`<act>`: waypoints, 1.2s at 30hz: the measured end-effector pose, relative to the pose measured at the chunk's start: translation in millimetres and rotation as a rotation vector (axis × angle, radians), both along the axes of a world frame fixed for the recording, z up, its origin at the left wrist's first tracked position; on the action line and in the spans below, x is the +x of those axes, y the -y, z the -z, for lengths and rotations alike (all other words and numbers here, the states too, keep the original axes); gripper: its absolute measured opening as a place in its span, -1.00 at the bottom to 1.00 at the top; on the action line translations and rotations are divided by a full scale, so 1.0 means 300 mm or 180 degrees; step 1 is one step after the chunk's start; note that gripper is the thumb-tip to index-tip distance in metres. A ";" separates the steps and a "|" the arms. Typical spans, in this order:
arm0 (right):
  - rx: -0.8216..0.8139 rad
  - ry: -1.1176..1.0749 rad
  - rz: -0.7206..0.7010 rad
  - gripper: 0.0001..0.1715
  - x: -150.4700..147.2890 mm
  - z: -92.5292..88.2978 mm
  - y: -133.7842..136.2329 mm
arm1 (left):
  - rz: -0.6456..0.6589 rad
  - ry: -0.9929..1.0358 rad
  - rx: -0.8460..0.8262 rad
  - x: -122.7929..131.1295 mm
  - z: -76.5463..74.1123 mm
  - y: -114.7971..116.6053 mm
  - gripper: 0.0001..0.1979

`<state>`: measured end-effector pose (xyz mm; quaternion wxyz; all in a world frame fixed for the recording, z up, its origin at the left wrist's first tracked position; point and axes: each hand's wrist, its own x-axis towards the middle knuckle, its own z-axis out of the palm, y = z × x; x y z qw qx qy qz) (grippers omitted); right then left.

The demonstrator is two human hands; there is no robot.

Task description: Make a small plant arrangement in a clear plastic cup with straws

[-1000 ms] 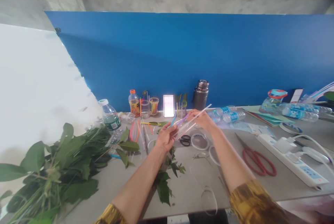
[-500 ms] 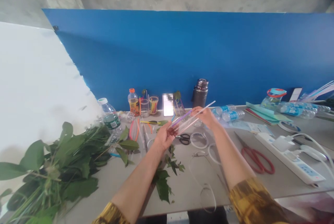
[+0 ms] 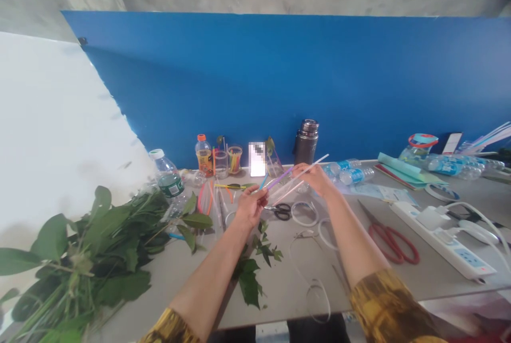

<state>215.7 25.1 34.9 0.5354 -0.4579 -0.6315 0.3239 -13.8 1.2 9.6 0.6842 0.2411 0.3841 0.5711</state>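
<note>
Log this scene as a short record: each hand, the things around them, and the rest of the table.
Right hand: holds thin plastic straws in purple, pale pink and white.
Left hand: raised near the straws' lower ends; contact unclear.
Things below hands: black-handled scissors, clear tubing loop, cut leafy sprigs.
Rest: grey table, red-handled shears, white power strip, dark steel vacuum flask, leafy branches.

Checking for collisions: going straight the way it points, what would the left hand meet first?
The left hand would probably meet the clear cup first, though depth is unclear.
</note>
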 end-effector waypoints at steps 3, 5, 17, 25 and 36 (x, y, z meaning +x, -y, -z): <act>0.0032 -0.0006 0.0050 -0.79 0.007 0.006 -0.008 | 0.0119 0.0028 0.0043 0.000 -0.002 0.004 -0.73; 0.0048 0.0003 0.0090 -0.79 0.011 0.010 -0.013 | 0.0210 0.0040 0.0022 0.001 -0.004 0.007 -0.82; 0.0026 0.0033 0.0055 -0.71 0.020 0.008 -0.009 | 0.0119 0.0065 -0.0077 -0.002 -0.018 0.014 -0.71; 0.0141 0.0138 -0.0109 -0.68 0.030 0.000 0.000 | 0.0262 0.0088 -0.0270 -0.008 -0.017 0.009 -0.88; 0.0184 0.0300 0.0232 -0.69 0.041 -0.026 0.011 | 0.0362 -0.0260 0.0096 -0.002 0.055 -0.007 -0.56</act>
